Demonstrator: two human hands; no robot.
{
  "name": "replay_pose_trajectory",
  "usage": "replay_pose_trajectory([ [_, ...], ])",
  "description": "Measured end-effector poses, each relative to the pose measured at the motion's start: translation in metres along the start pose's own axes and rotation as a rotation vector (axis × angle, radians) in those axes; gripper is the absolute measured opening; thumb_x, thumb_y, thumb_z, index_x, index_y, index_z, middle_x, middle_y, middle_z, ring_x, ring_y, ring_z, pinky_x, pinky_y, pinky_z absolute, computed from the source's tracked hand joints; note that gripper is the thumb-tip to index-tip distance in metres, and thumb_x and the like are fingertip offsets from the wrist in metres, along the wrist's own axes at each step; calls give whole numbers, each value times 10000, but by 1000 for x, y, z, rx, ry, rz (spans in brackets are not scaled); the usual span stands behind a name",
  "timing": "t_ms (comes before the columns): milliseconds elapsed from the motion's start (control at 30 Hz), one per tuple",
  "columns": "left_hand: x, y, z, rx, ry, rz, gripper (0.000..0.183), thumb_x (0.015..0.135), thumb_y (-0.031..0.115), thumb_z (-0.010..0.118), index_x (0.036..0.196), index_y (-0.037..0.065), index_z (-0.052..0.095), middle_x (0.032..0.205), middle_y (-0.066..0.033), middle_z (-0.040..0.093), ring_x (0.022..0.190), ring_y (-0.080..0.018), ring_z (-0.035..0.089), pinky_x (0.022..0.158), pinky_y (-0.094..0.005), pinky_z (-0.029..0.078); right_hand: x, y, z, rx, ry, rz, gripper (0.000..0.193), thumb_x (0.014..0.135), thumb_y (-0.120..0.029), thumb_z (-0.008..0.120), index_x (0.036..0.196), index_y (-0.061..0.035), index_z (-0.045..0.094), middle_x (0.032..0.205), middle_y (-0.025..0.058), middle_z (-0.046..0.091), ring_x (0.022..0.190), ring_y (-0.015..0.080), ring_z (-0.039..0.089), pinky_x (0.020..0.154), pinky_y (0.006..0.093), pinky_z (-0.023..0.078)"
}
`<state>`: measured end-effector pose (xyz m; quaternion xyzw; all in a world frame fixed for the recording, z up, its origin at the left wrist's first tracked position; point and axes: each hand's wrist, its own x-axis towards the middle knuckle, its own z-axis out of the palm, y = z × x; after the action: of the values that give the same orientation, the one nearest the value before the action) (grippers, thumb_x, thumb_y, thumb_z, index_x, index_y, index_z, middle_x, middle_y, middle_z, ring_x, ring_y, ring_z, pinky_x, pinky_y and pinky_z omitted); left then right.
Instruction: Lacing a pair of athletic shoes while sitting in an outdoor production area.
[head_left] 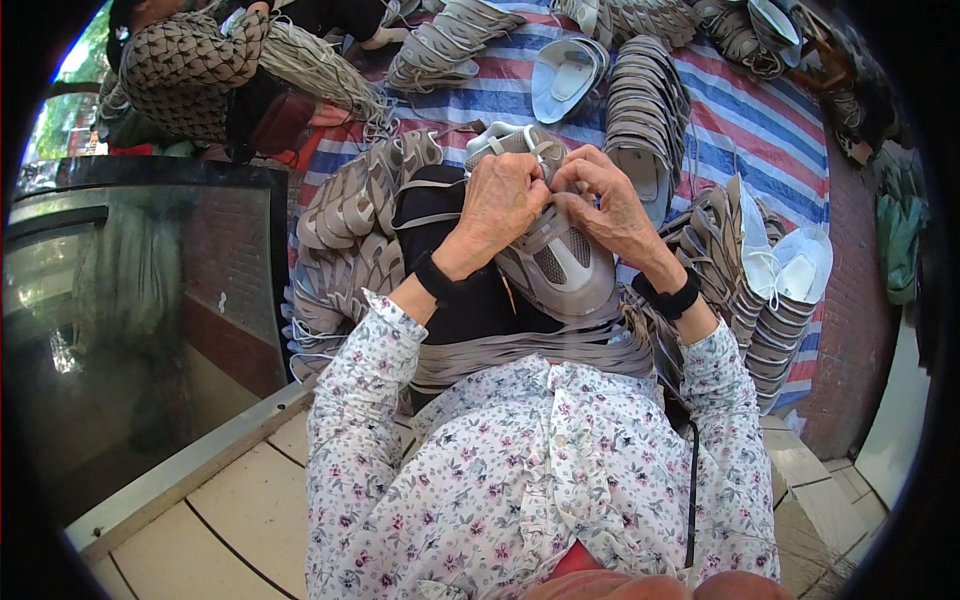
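Lying on the person's black-clad lap, toe toward the body, a grey-beige shoe upper [575,275] sits beneath both hands. The left hand [505,195] curls over its lacing area, fingertips hidden; the right hand [608,205] bends thumb and forefinger in narrowly just beside it — whether either grips a lace, I cannot tell. A pale flat lace [428,220] trails left across the dark cloth, and a bundle of grey laces [530,357] spans the lap near the floral shirt [540,450]. Around the knees, nested uppers [350,205] are heaped to the left, with another stack [648,95] ahead, all on a striped sheet [755,125]. Beyond — upper left — sits a co-worker in a patterned top [185,75], above a dark glass panel [200,290].
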<state>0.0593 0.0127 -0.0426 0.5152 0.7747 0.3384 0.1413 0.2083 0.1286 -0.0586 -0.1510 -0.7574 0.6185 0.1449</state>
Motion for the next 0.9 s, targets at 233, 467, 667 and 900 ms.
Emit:
replay_pose_trajectory([
  [233,-2,-2,-15,290,22,105,95,830,100,640,777,22,648,666,-195,641,663,-379,664,608,-463,527,0,-4,16,-477,89,-390,182,809,-59,719,970,-69,634,1086,71,553,1069,292,503,919,399,394],
  [467,-13,-28,-48,324,188,64,70,829,73,640,778,29,657,598,-150,603,572,-330,644,536,-424,496,7,-7,17,-603,41,-410,110,858,-33,632,940,-63,565,987,63,532,984,258,507,820,380,378],
  [667,-40,-43,-62,232,250,15,41,822,36,637,799,38,670,541,-121,535,483,-286,578,493,-379,440,17,-8,13,-516,10,-384,92,857,8,609,915,-30,549,876,100,553,886,290,549,780,389,422],
  [900,-84,-89,-114,423,348,-172,55,837,79,620,852,70,673,610,-159,613,580,-348,638,537,-442,482,26,-16,-8,-198,-9,-153,75,857,68,617,899,12,589,785,60,587,717,140,542,683,272,459],
])
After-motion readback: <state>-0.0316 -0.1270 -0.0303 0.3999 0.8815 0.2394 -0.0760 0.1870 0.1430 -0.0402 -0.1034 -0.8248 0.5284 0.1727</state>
